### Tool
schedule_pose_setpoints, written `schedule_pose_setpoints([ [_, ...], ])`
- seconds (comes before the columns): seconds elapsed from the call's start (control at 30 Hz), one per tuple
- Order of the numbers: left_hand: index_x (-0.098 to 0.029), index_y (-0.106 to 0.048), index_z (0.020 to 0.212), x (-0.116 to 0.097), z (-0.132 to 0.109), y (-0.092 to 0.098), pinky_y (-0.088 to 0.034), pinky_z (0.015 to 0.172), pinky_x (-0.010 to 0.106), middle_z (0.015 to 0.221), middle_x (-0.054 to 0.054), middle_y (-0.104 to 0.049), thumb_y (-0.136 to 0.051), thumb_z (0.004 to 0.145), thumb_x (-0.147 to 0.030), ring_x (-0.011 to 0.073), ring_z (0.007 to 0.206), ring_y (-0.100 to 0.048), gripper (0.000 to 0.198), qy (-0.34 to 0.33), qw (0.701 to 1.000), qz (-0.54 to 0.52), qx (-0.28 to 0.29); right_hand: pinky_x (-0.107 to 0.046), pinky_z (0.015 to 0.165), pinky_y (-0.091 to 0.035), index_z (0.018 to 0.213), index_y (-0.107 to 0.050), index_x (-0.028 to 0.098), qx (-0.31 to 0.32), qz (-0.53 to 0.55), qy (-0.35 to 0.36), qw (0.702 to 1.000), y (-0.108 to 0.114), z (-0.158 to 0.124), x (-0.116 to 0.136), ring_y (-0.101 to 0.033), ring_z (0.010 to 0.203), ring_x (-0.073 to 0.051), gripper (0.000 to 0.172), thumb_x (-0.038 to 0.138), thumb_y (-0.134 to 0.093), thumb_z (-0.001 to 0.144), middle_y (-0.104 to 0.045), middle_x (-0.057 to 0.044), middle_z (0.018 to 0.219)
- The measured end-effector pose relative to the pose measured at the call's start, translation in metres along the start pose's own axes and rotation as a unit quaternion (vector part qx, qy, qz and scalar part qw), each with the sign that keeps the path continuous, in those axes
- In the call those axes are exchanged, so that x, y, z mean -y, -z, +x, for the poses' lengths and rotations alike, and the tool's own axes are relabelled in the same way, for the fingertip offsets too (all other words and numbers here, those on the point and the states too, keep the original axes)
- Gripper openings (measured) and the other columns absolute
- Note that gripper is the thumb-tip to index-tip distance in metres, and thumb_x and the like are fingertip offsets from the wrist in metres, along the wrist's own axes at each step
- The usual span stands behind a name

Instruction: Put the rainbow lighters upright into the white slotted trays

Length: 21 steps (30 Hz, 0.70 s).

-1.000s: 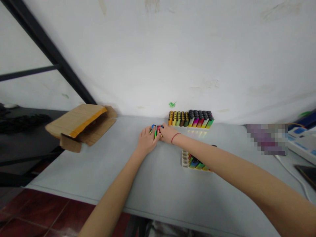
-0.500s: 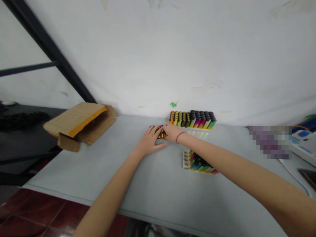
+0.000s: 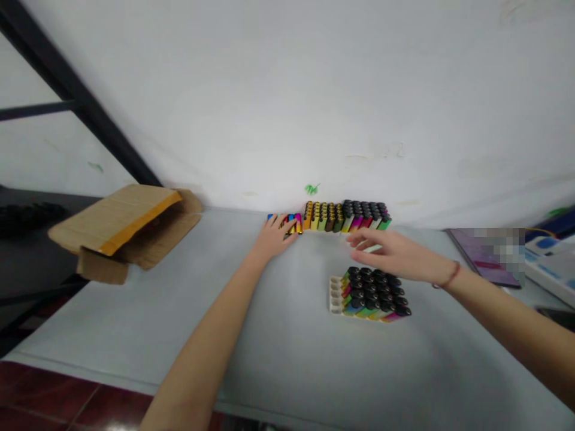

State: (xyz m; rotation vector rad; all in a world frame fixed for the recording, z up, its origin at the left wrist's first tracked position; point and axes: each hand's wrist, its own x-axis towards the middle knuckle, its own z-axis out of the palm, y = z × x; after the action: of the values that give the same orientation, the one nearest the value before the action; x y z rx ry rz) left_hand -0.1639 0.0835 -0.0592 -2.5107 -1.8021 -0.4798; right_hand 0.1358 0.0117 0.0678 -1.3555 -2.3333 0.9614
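My left hand (image 3: pixel 271 237) rests over a row of colourful lighters (image 3: pixel 298 223) beside the wall, its fingers spread across them and partly hiding them. In the air above the table is my right hand (image 3: pixel 386 254), empty, with fingers apart and slightly bent. Just below it, a white tray (image 3: pixel 335 294) holds black-topped lighters (image 3: pixel 375 290) upright, and its left column of slots is bare. Against the wall, right of my left hand, stand gold-topped lighters (image 3: pixel 323 216) and a block of black-topped lighters (image 3: pixel 366 215).
An open cardboard box (image 3: pixel 130 224) lies on the left of the grey table (image 3: pixel 287 353). To the right are a tablet-like device (image 3: pixel 483 257) and a white-and-blue item (image 3: pixel 550 260). A dark metal frame (image 3: pixel 90 102) rises at the left.
My right hand has left the lighters beside my left hand and moved right, uncovering the front tray. The left-hand lighters now sit against the gold-topped group. The view has shifted slightly.
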Motion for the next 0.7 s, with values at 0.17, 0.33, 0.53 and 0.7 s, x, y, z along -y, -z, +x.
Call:
schedule_pose_setpoints([
  [0.17,-0.019,-0.055,0.140,0.010,0.021,-0.006,-0.024,0.120,0.047,0.150,0.013,-0.047,-0.040,0.098,-0.042,0.0261,0.140,-0.039,0.050,-0.081,0.996,-0.021,0.001,-0.038,0.086,-0.059,0.114,-0.066,0.022,0.000,-0.011,-0.066,0.998,0.005,-0.044,-0.034,-0.070,0.099,-0.024,0.044,0.054,-0.055,0.086,-0.068,-0.011,0.122],
  [0.33,-0.024,-0.051,0.144,0.006,0.019,0.000,-0.031,0.116,0.048,0.153,0.011,-0.045,-0.038,0.098,-0.050,0.0295,0.138,-0.039,0.054,-0.053,0.998,0.022,-0.014,-0.044,0.100,-0.052,0.115,-0.066,0.024,-0.038,-0.088,-0.018,0.995,0.002,-0.064,-0.037,-0.065,0.109,-0.026,0.037,0.049,-0.051,0.092,-0.069,-0.011,0.121],
  [0.53,-0.028,-0.040,0.151,0.001,0.003,0.007,-0.027,0.117,0.054,0.157,0.008,-0.041,-0.027,0.101,-0.045,0.0276,0.145,-0.033,0.054,-0.032,0.998,0.045,0.028,-0.047,0.105,-0.048,0.124,-0.059,0.021,-0.058,-0.161,0.110,0.979,-0.011,-0.075,-0.026,-0.061,0.118,-0.026,0.038,0.045,-0.052,0.096,-0.064,-0.013,0.127],
  [0.7,-0.028,-0.037,0.152,-0.001,0.002,0.009,-0.026,0.117,0.059,0.160,0.007,-0.035,-0.025,0.102,-0.042,0.0279,0.149,-0.027,0.053,-0.020,0.996,0.042,0.074,-0.049,0.107,-0.046,0.139,-0.048,0.016,-0.067,-0.216,0.190,0.956,-0.030,-0.070,-0.024,-0.052,0.131,-0.030,0.058,0.049,-0.059,0.092,-0.052,-0.020,0.143],
])
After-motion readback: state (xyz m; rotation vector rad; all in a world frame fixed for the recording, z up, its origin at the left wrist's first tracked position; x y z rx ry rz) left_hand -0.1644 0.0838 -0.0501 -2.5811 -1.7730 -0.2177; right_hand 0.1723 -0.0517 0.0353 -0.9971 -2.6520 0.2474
